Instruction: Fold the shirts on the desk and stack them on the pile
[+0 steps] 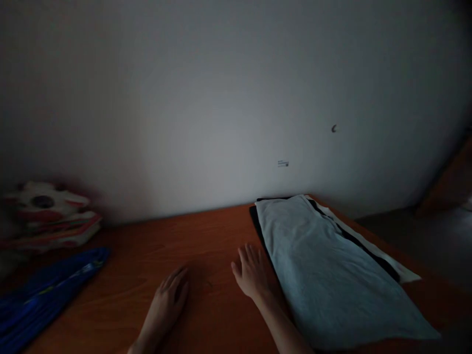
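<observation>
My left hand (168, 297) is over the wooden tabletop (206, 231), palm down, its fingers loosely extended and the thumb a little apart. To its right, my right hand (251, 270) has its fingers spread, with nothing in it. It is close to the left edge of a stack of flat cloths. A light grey-blue cloth (324, 275) lies on top of that stack, with black cloth (372, 253) and white cloth (394, 268) showing from under its right side. Whether either palm touches the wood, I cannot tell.
On the left lies a blue folded fabric item (55, 280) with a shiny strip. Behind it sits a white and red plush-looking thing (47, 201) on a pile. A pale wall (206, 108) with a small label (283, 163) and a hook (334, 128) rises along the table's back edge.
</observation>
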A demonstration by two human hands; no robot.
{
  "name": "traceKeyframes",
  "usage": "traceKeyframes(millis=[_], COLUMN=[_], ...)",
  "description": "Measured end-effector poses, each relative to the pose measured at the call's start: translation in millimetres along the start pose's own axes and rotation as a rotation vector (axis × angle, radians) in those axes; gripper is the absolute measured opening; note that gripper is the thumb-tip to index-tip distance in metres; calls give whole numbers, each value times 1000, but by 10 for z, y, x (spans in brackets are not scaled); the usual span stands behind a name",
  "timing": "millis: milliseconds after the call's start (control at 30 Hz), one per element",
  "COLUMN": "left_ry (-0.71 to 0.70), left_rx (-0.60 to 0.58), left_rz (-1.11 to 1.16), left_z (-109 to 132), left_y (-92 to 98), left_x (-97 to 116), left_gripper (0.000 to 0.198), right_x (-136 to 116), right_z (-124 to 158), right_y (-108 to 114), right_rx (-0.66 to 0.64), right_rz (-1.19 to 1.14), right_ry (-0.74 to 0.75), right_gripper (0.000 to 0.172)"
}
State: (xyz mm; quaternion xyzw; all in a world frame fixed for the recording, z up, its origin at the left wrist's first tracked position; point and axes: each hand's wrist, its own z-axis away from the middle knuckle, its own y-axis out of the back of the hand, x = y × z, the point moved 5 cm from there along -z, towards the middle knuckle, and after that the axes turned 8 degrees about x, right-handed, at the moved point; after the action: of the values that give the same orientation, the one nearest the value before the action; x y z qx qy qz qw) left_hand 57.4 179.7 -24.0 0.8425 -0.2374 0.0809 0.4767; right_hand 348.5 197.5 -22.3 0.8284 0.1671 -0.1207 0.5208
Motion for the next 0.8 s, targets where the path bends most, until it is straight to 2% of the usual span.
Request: traceKeyframes(millis=[133, 233, 333, 433, 633, 733, 800], left_ry=[121, 319, 474, 515, 523, 532, 542], left_rx=[28, 112, 213, 272, 360, 409, 438], left_rz=[190, 371, 504, 583, 550, 459, 369], left_z=[-31, -52, -47, -54, 7, 62, 89], left_y=[85, 157, 203, 207, 196, 236, 336], left_x=[53, -72, -200, -227, -224, -340, -496], left_gripper=[40, 38, 40, 42, 36, 33, 32], right_x=[56, 147, 319, 451, 550, 644, 703], right_z=[-20, -77, -116, -115, -87, -86, -95], right_y=[-121, -44, 17, 40, 28, -18, -53], right_rx=[63, 159, 177, 180, 171, 174, 164], right_rz=[-41, -312, -605, -718, -691, -672, -673], right_ry=[-3, 3, -158, -303, -329, -361, -379], right_gripper=[50, 45, 50, 56, 58, 59, 59])
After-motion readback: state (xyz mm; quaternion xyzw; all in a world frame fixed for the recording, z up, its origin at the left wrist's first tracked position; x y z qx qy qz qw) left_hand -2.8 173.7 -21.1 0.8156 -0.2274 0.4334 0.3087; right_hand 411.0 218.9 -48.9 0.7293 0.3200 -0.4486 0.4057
